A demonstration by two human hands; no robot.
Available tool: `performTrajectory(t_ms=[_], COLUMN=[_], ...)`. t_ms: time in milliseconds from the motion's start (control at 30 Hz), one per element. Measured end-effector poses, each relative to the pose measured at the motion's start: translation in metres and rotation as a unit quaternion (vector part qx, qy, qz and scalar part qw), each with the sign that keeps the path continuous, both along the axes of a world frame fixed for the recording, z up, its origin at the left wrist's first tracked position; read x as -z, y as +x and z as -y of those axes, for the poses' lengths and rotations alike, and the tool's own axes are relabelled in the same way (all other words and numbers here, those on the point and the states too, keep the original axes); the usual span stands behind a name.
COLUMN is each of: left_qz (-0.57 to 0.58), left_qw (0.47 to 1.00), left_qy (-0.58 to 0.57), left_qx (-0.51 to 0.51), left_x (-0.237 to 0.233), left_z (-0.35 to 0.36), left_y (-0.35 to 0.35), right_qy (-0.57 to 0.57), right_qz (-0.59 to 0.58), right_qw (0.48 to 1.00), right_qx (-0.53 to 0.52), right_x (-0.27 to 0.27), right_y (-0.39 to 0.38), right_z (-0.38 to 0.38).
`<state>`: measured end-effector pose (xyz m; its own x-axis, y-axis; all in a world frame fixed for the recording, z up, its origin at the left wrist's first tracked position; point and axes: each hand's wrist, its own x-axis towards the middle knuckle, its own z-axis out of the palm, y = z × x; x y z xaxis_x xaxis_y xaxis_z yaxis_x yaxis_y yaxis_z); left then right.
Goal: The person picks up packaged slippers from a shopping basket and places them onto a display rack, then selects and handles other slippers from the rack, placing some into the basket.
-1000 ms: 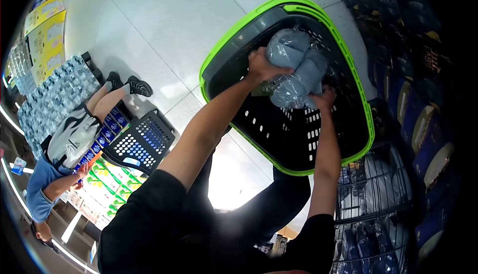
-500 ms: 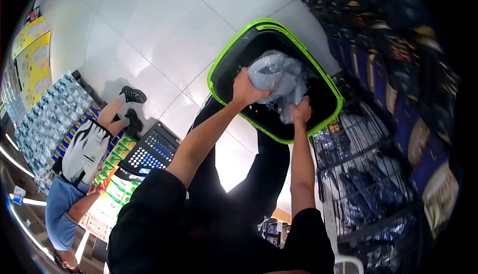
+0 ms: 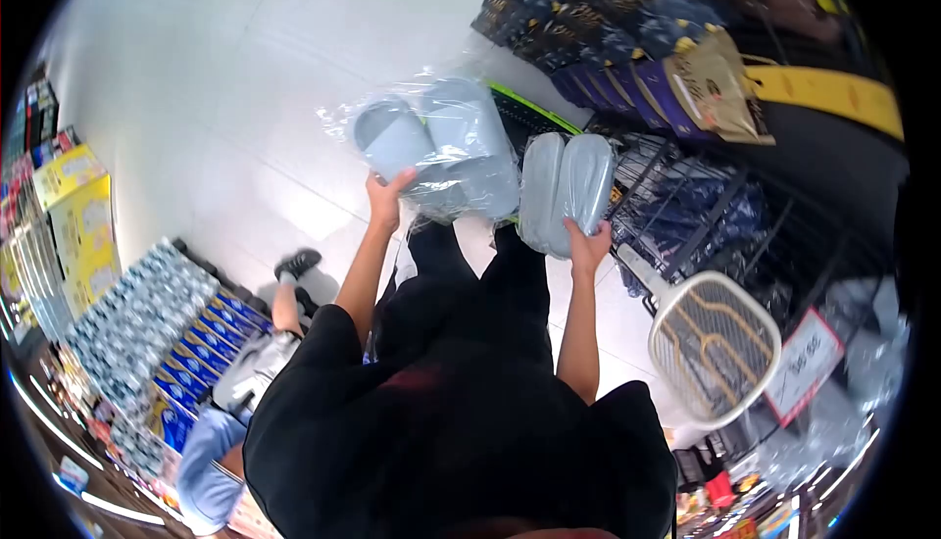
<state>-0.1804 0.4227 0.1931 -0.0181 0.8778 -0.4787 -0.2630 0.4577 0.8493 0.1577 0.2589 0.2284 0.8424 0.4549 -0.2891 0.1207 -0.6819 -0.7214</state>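
The left hand (image 3: pixel 386 204) is clamped on the wide slipper pack (image 3: pixel 469 137), lying forward-right of it, and the narrow pack (image 3: pixel 557 191) extends lengthwise forward from the right hand (image 3: pixel 588 245), clamped at its near end.

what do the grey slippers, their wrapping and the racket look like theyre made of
Grey slippers: probably foam or soft rubber, matte, judging by their thick, smooth, one-colour shapes.
Wrapping: thin, glossy clear plastic, from its crinkles and sharp highlights.
Racket: the rounded, evenly pale frame and handle suggest smooth plastic; the mesh could be metal or plastic.
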Motion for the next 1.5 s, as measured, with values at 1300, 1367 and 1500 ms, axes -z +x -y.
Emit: performTrajectory(t_ms=[1300,1367,1500], left_qz=[0.383,0.381,0.329], left_qw=[0.886,0.889,0.911], left_qy=[0.245,0.24,0.245], left_qx=[0.095,0.079,0.046], left_x=[-0.171,-0.186,-0.202], left_z=[0.233,0.249,0.274], left_y=[0.405,0.413,0.422], right_qy=[0.232,0.225,0.265], right_qz=[0.485,0.466,0.452], right_qw=[0.839,0.849,0.844], right_qx=[-0.089,-0.107,-0.115], right_x=[-0.342,-0.335,-0.335], right_y=[0.324,0.327,0.34], right_z=[0.349,0.354,0.365])
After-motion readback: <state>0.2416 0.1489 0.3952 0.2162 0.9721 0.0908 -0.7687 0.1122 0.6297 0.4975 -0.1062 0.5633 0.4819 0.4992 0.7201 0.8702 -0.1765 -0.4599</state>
